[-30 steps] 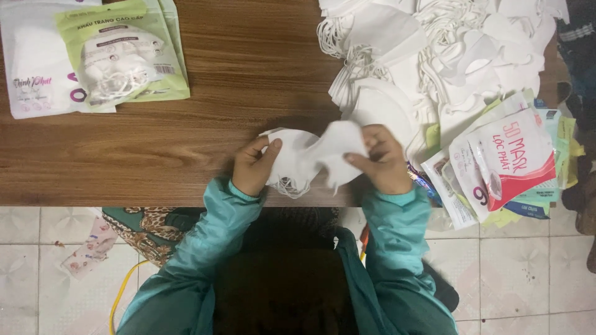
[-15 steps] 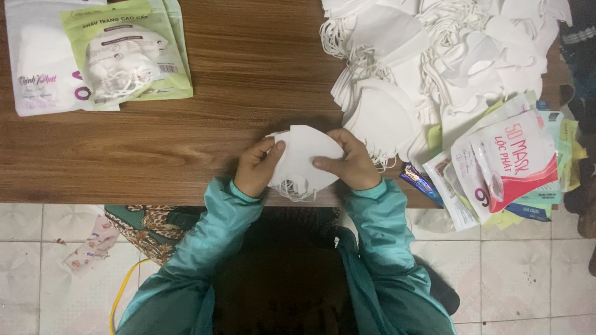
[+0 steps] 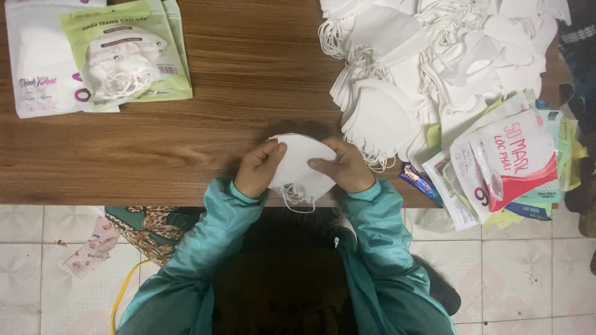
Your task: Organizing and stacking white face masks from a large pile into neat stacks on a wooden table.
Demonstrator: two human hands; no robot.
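I see my left hand (image 3: 257, 169) and right hand (image 3: 344, 166), fingers of both clasped on a folded white mask (image 3: 301, 166) at the near edge of the wooden counter (image 3: 248, 93), filled pouches (image 3: 93, 59) far left of it, loose masks (image 3: 434, 56) heaped right

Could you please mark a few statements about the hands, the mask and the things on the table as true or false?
1. Both the left hand and the right hand hold the folded white mask. True.
2. The pile of white masks lies to the person's left. False: it lies to their right.
3. The green packet lies at the table's far left. True.
4. The held mask is blue. False: it is white.
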